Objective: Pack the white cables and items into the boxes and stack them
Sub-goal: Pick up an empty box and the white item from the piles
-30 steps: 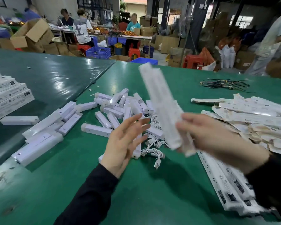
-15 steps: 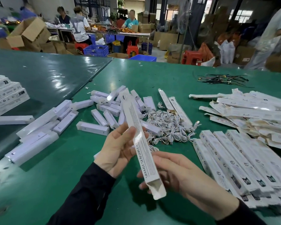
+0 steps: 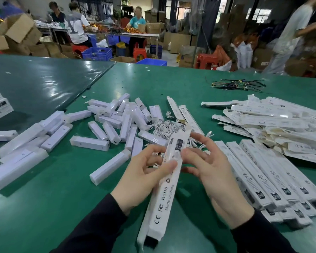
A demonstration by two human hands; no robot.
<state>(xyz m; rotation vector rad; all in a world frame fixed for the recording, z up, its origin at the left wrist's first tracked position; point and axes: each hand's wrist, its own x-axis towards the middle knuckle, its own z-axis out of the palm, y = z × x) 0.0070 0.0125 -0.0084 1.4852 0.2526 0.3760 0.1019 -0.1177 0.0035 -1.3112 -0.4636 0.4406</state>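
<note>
Presently we hold a long white box (image 3: 167, 187) tilted above the green table (image 3: 62, 207): our left hand (image 3: 144, 178) pinches its middle, thumb on top. Our right hand (image 3: 211, 169) steadies it with loosely spread fingers, near the white cables (image 3: 164, 127).

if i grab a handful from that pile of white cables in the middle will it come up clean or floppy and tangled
Probably floppy: the white cables lie in loose coils, not straight. They look interlaced, so a handful would likely drag neighbours along. Each seems thin and light, so some may snag the small white boxes lying against the pile.
</note>
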